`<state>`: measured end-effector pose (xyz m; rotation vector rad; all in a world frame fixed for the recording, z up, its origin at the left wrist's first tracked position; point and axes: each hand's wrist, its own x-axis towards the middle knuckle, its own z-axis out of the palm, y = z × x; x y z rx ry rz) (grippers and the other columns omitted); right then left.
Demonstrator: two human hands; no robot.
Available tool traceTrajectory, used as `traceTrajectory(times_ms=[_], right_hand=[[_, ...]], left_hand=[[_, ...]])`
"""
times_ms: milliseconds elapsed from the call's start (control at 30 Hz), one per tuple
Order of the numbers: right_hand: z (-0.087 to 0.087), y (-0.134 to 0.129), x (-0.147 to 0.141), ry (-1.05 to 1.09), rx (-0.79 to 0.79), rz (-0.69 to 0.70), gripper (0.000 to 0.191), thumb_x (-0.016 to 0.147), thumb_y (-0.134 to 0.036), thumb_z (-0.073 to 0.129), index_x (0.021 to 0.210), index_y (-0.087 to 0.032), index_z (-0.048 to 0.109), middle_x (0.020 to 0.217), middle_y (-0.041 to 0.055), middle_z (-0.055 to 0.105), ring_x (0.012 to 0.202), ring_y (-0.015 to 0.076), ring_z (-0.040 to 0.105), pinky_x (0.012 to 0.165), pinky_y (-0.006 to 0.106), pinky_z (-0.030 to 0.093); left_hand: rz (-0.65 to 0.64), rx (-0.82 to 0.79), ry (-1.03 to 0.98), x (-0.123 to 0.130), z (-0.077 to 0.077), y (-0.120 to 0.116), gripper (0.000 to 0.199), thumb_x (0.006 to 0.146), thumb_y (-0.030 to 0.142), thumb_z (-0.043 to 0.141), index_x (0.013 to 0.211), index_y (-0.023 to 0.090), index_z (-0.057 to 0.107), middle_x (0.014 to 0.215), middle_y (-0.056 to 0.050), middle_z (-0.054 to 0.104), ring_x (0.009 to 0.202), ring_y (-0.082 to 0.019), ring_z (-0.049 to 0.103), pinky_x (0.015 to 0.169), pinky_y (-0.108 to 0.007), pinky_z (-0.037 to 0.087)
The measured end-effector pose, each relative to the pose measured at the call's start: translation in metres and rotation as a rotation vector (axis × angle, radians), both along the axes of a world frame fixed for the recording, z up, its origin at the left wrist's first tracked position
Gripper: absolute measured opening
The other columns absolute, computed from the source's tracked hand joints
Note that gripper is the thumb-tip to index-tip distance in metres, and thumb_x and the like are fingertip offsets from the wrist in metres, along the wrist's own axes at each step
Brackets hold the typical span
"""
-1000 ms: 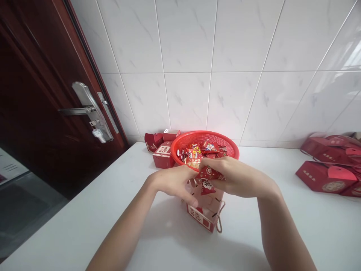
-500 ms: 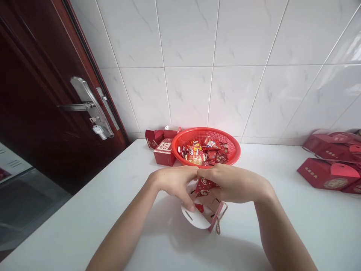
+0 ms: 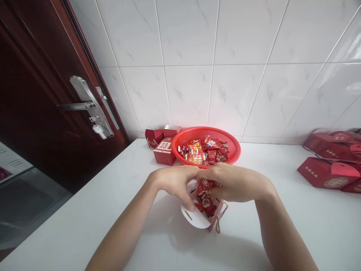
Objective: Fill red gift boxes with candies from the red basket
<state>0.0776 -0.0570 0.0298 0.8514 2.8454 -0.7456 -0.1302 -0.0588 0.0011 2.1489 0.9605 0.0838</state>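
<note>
The single view looks from the person's head, facing forward and down across the white tabletop [image 3: 118, 180] toward the tiled wall [image 3: 186, 94] behind it. It sits fairly near the work: the left hand [image 3: 176, 184] and right hand [image 3: 235, 184] show below the middle, the red basket [image 3: 231, 146] just beyond them, the door [image 3: 42, 75] cut off at the left edge.

The packets [image 3: 207, 203] are red with pale printed patterns.

Left-hand grip [image 3: 177, 183] at open box [image 3: 216, 219], thumb on white flap [image 3: 198, 221]; right-hand grip [image 3: 235, 184] holds red packet [image 3: 205, 185] above second packet [image 3: 207, 205] inside. Red basket [image 3: 207, 130] of sweets [image 3: 196, 150] behind on white desk [image 3: 126, 195]; red boxes [image 3: 325, 175] at right.
</note>
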Motion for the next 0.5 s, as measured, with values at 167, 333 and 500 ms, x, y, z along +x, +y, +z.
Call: traceTrajectory(times_ms=[167,333,500], right_hand=[[-0.0012,0.0019,-0.0014,-0.018,-0.045,0.031,0.031,0.080,-0.004,0.052,0.103,-0.019,0.066,0.076,0.0010,0.063,0.062,0.0129,0.053,0.049,0.023,0.030],[-0.0027,0.0062,-0.0015,0.041,-0.011,0.018,0.029,0.081,-0.006,0.052,0.106,-0.018,0.061,0.078,0.0010,0.065,0.064,0.0134,0.055,0.050,0.023,0.035],[-0.0016,0.0092,-0.0009,0.063,-0.043,0.050,0.023,0.085,-0.016,0.059,0.108,-0.017,0.058,0.083,0.0017,0.066,0.066,0.0139,0.057,0.052,0.023,0.037]], left_hand=[[-0.008,0.006,-0.009,-0.0002,0.0013,-0.0003,0.073,0.058,0.033,0.088,0.127,0.029,0.063,0.127,-0.002,0.065,0.119,-0.031,0.059,0.098,-0.037,0.048],[0.026,-0.020,0.043,0.0026,0.0080,-0.0020,0.076,0.058,0.032,0.088,0.129,0.028,0.062,0.129,-0.002,0.064,0.117,-0.031,0.061,0.096,-0.038,0.050],[0.040,-0.052,0.005,0.0019,0.0076,-0.0025,0.079,0.059,0.034,0.087,0.133,0.028,0.059,0.132,-0.001,0.064,0.117,-0.030,0.062,0.097,-0.037,0.050]])
